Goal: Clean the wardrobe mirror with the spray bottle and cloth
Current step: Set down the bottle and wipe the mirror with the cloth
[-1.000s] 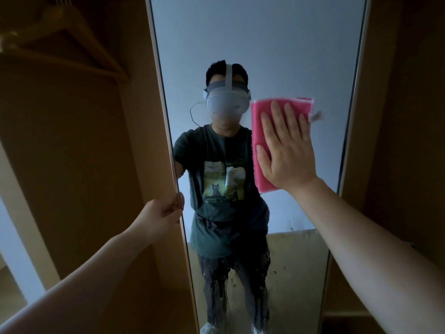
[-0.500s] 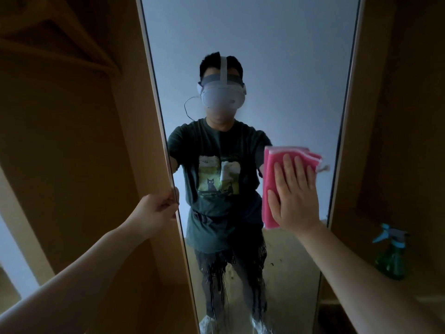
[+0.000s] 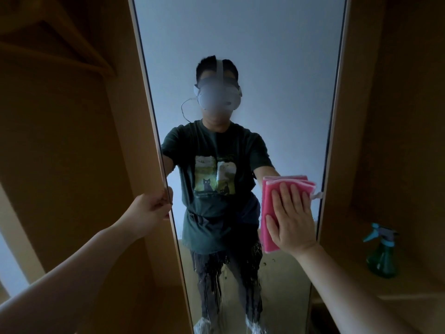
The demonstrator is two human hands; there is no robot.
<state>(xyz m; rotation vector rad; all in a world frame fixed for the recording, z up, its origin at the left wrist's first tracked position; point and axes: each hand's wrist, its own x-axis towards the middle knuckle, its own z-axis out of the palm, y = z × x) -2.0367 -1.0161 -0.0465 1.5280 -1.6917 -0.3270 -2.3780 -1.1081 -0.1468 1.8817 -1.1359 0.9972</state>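
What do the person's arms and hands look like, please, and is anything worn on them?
Both arms are bare up to the frame's edge, and the left hand and right hand wear no gloves, rings or watch that show. The mirror reflects a dark short-sleeved T-shirt.

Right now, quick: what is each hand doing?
Left hand: closed, gripping the mirror by its left edge.
Right hand: open, pressing the pink cloth flat against the mirror.

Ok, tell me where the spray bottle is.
In the head view the spray bottle stands low on the right, on a wardrobe shelf just right of the mirror, past the right hand.
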